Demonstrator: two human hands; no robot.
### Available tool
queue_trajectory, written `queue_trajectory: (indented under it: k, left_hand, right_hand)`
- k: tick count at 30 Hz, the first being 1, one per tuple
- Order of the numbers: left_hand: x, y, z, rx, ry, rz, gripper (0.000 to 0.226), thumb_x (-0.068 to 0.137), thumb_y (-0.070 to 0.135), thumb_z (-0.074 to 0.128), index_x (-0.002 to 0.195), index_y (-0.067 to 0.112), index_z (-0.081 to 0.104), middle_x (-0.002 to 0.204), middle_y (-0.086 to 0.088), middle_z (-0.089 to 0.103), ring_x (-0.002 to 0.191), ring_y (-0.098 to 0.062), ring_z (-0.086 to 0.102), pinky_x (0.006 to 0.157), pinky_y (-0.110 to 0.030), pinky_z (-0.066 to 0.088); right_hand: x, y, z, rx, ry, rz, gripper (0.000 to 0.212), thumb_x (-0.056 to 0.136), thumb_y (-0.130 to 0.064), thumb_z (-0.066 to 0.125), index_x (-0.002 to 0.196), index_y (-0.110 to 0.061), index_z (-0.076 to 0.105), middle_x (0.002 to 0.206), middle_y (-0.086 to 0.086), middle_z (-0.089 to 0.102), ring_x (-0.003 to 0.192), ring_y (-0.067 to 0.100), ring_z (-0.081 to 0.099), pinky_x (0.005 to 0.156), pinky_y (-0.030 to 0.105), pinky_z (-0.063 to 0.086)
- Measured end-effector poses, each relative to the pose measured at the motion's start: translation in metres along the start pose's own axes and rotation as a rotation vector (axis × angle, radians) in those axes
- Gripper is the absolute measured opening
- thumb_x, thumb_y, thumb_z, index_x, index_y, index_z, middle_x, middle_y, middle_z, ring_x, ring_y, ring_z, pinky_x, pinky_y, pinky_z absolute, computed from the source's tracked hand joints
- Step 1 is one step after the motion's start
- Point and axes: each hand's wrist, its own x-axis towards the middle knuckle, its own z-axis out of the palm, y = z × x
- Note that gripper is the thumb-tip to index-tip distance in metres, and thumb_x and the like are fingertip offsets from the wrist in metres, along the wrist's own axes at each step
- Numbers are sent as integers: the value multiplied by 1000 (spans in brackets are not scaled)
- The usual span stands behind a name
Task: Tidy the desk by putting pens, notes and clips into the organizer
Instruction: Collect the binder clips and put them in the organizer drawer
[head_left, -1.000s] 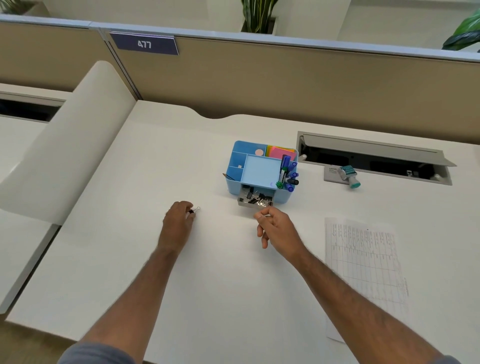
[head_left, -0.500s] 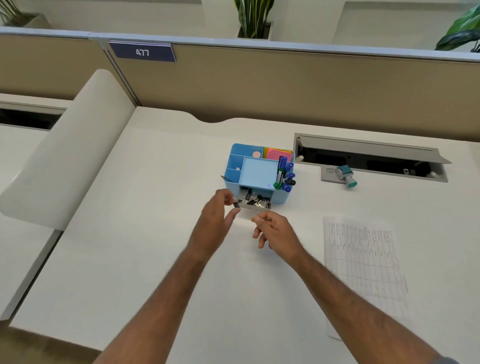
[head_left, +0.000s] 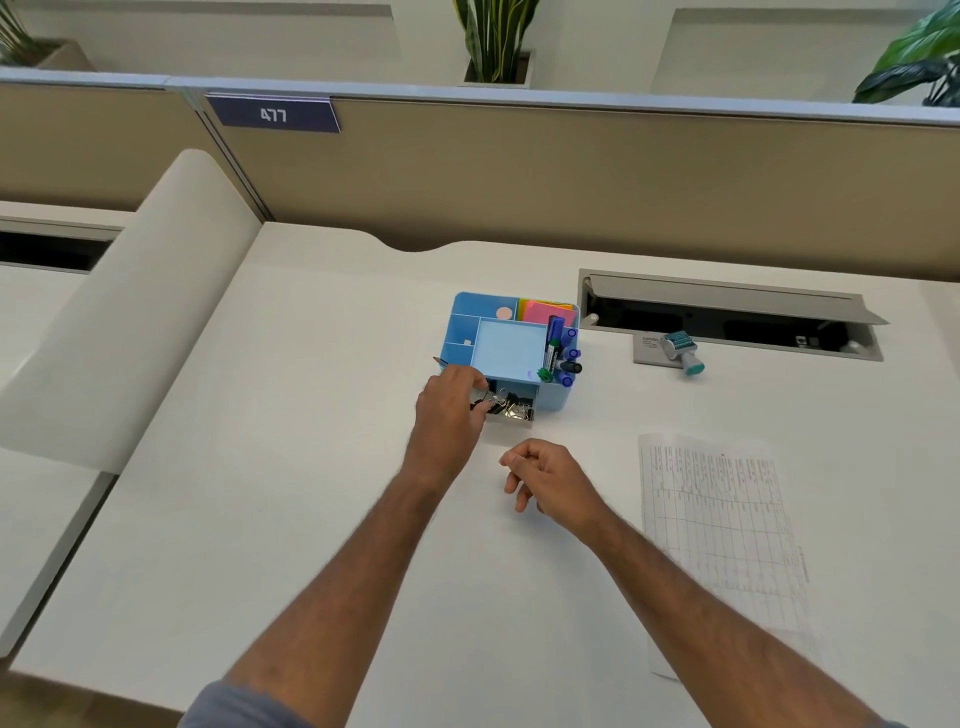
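Open-plan office workstation. A white table is bounded at its far edge by a tan partition carrying a numbered plate reading 477. A cable hatch is recessed into the table near the far right corner. A blue organizer holds markers and sticky notes. A printed sheet lies toward the right edge. Potted plants stand beyond the partition.

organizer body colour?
Light blue. The organizer shows best in the head view, its only view, with pink and yellow sticky notes in a back compartment.
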Motion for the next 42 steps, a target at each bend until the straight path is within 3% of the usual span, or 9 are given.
queue_trajectory:
  k: [3,7,11,15,18,23,26,32,42]
  left_hand:
    - [-10,-14,6,-115,42,-50,29,92,14,72,117,18,58,118,3,57,108,-16,53,92,-27,45]
    - [-27,-20,13,-424,99,-345,25,93,25,71,111,29,54,112,15,55,103,-3,56,81,-14,44]
    - [-39,-17,21,-777,138,-710,13,95,31,67,105,25,62,111,6,66,101,-11,64,80,-26,52]
    - [-45,-15,31,-1009,84,-876,17,100,26,58,112,18,65,119,-3,68,111,-16,64,85,-32,55]
    - [-43,-10,32,-1136,45,-910,28,101,30,59,120,12,66,122,-6,69,114,-19,64,88,-34,55]
    - [-35,-6,32,-1211,39,-920,26,104,34,54,111,14,70,122,-7,71,116,-21,64,92,-36,55]
    - [-31,-6,32,-1199,28,-901,28,105,35,53,113,14,71,122,-5,71,117,-19,64,94,-37,55]
    - [-20,-5,29,-1173,18,-888,33,102,29,56,127,11,67,126,-5,69,120,-19,62,101,-40,54]
    - [7,5,26,-1122,-18,-879,37,104,30,56,137,15,61,130,-1,66,119,-17,61,91,-31,54]
  right_hand:
    - [0,1,2,136,2,46,17,105,-28,59,109,-15,69,90,2,80,77,22,78,48,27,53]
    - [1,4,8,508,48,153,21,104,-23,62,119,-9,68,108,8,80,95,26,79,70,36,64]
    - [0,4,13,951,115,237,23,105,-10,58,124,2,62,120,23,74,106,36,75,76,38,64]
    - [0,1,13,1178,133,263,29,105,-12,57,127,6,59,127,27,69,114,39,71,77,36,66]
    - [2,-1,11,1243,142,259,25,104,-14,59,120,5,61,127,29,69,109,37,73,81,36,66]
    - [5,-4,8,1264,140,245,25,104,-17,60,117,4,63,122,28,71,106,36,75,82,36,66]
    - [6,-8,7,1257,141,236,26,104,-17,60,118,4,63,118,27,73,107,36,75,82,36,66]
    - [12,-18,5,1226,155,231,32,106,-18,57,129,3,60,129,26,68,115,37,71,77,36,66]
    - [26,-26,-5,1127,162,203,34,108,-16,55,137,0,57,132,21,68,113,36,72,78,38,65]
